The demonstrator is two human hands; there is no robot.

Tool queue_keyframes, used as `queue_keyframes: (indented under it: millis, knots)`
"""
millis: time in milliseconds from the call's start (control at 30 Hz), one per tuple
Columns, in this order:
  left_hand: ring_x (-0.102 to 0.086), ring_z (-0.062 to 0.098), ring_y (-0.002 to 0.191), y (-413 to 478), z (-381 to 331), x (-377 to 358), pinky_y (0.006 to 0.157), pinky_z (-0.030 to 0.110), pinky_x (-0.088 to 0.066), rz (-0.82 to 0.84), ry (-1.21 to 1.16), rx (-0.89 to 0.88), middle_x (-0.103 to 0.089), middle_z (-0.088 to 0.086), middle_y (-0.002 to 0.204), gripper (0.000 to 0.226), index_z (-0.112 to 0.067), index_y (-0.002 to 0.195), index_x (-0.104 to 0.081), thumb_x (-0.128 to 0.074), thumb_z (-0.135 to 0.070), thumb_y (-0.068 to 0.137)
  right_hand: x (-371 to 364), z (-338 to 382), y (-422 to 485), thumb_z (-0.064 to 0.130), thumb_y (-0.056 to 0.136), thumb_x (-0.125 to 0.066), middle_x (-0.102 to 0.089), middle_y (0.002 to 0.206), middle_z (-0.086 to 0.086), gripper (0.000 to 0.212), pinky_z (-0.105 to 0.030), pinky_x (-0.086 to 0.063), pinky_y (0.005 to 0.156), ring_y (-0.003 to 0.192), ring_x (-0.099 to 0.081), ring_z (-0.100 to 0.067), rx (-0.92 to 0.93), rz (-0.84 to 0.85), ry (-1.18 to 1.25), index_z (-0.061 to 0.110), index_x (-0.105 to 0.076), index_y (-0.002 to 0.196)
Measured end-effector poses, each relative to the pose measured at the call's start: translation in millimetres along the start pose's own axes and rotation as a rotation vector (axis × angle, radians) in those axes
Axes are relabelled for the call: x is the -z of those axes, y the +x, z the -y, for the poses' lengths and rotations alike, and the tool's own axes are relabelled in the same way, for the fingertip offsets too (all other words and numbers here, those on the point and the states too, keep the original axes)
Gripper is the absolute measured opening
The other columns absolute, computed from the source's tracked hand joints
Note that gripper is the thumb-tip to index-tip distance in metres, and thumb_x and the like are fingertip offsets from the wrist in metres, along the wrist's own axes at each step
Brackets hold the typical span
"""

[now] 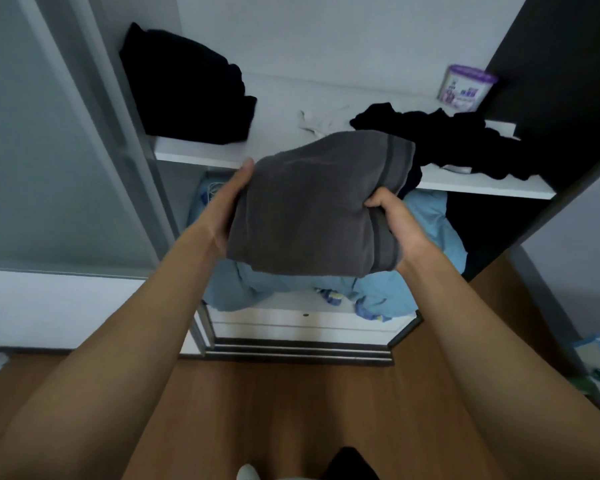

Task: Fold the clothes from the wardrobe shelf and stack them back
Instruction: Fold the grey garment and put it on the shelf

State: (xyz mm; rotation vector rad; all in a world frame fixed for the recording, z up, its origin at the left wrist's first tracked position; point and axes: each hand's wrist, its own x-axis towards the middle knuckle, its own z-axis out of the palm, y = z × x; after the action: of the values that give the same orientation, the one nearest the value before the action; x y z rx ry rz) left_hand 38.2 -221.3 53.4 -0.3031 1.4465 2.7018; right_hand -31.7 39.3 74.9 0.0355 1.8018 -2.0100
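A folded grey towel (314, 202) with darker stripes near its edges is held up in front of the open wardrobe, just below the front edge of the white shelf (194, 152). The left hand (234, 199) lies flat along the towel's left side, thumb up at the top corner, its grip pressed against the cloth. The right hand (394, 220) has its grip closed on the towel's right edge, fingers curled over the fold and thumb beneath. On the shelf, a folded stack of black clothes (187, 88) sits at the left against the wardrobe wall, a loose heap of black garments (440, 140) spreads across the right part, and a small white garment (317, 121) lies crumpled between them. A purple-lidded container (465, 88) stands at the back right corner. Below the shelf, light blue bedding (388, 289) is bunched in the lower compartment. The wooden floor (291, 410) fills the foreground.
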Motion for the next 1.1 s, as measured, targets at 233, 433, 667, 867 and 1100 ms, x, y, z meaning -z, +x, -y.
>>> queue_keyframes:
  millis: [233, 433, 667, 867, 1100]
  knots:
    - [-0.074, 0.021, 0.092, 41.1, -53.2, -7.0, 0.067, 0.027, -0.059, -0.1, 0.359, -0.162, -0.077, 0.004, 0.1, 0.054, -0.018, 0.111, -0.067, -0.085, -0.028, 0.06, -28.1, 19.5, 38.7, 0.04, 0.056, -0.068, -0.077, 0.097, -0.009, 0.057, -0.036, -0.057, 0.077, 0.093, -0.073, -0.027, 0.084, -0.084, 0.051, 0.015, -0.073, 0.106]
    - [-0.071, 0.028, 0.102, 95.8, -95.4, -12.3, 0.075, 0.032, -0.058, -0.089, 0.208, -0.341, -0.073, 0.012, 0.114, 0.048, -0.014, 0.123, -0.063, -0.07, -0.009, 0.076, -44.9, 73.3, 109.8, 0.069, 0.074, -0.068, -0.071, 0.122, -0.005, 0.071, -0.042, -0.05, 0.103, 0.115, -0.067, -0.024, 0.24, 0.041, 0.162, 0.019, -0.067, 0.124]
    - [-0.069, 0.03, 0.089, 184.7, -143.5, -3.7, 0.07, 0.032, -0.056, -0.535, 0.503, -0.107, -0.073, 0.013, 0.098, 0.048, -0.007, 0.12, -0.066, -0.075, -0.027, 0.078, -71.0, 121.7, 243.2, 0.054, 0.085, -0.064, -0.071, 0.12, -0.009, 0.053, -0.033, -0.056, 0.089, 0.098, -0.07, -0.023, 0.089, 0.04, -0.141, 0.012, -0.068, 0.116]
    - [-0.054, 0.031, 0.122, 241.8, -132.5, -2.3, 0.099, 0.039, -0.044, -0.712, 1.325, -0.324, -0.052, 0.007, 0.142, 0.086, -0.027, 0.15, -0.024, -0.074, -0.036, 0.081, -64.9, 110.8, 314.7, 0.067, 0.07, -0.051, -0.064, 0.125, -0.012, 0.08, -0.039, -0.049, 0.094, 0.112, -0.061, -0.03, 0.225, -0.033, -0.933, 0.011, -0.061, 0.127]
    - [-0.057, 0.033, 0.105, 284.5, -140.2, 0.0, 0.082, 0.041, -0.046, -0.764, 1.586, -0.283, -0.058, 0.012, 0.118, 0.025, -0.015, 0.12, -0.054, -0.054, -0.017, 0.095, -68.7, 109.6, 360.8, 0.05, 0.09, -0.058, -0.062, 0.126, -0.009, 0.051, -0.047, -0.044, 0.103, 0.12, -0.055, -0.031, 0.491, -0.034, -0.776, 0.014, -0.057, 0.126]
